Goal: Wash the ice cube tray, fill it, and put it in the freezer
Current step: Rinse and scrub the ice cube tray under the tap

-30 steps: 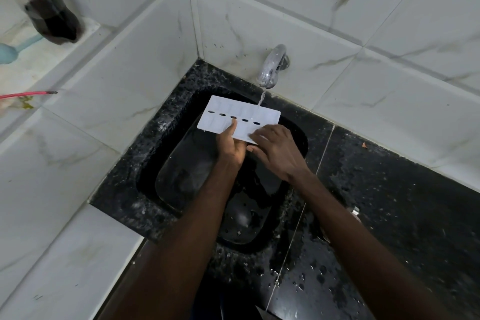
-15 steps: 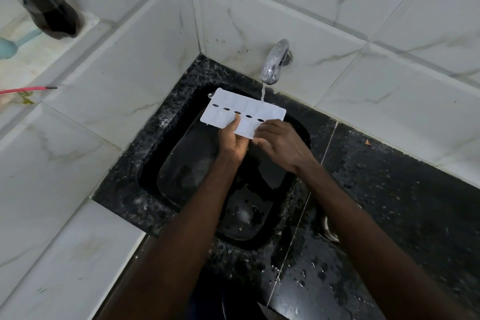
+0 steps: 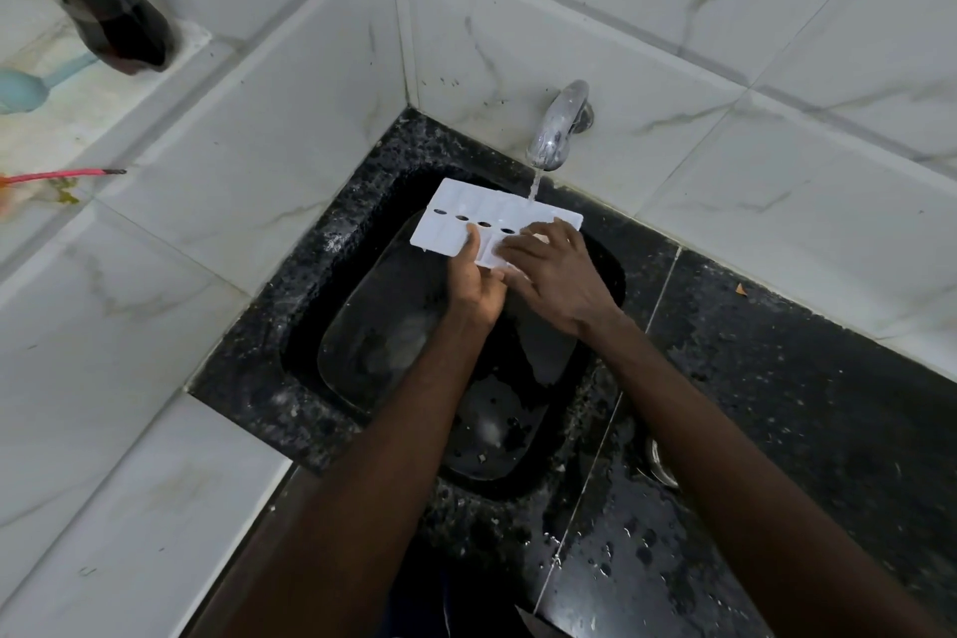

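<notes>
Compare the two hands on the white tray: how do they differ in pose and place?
1. The left hand grips the tray at its near edge with the thumb on top; the right hand lies over the tray's right part with fingers spread.
2. The right hand is closer to the water stream from the tap; the left hand is further from it.

Both touch the tray above the sink.

- Ice cube tray (image 3: 466,218): white, marked by a row of dark oval holes.
- Sink (image 3: 362,358): black, speckled with grey along the rim.
- Counter (image 3: 808,378): black, finely flecked.
- Wall tiles (image 3: 595,5): white, veined in grey-brown.
- Tap (image 3: 556,124): silver chrome.
- Wire (image 3: 67,175): red.
</notes>
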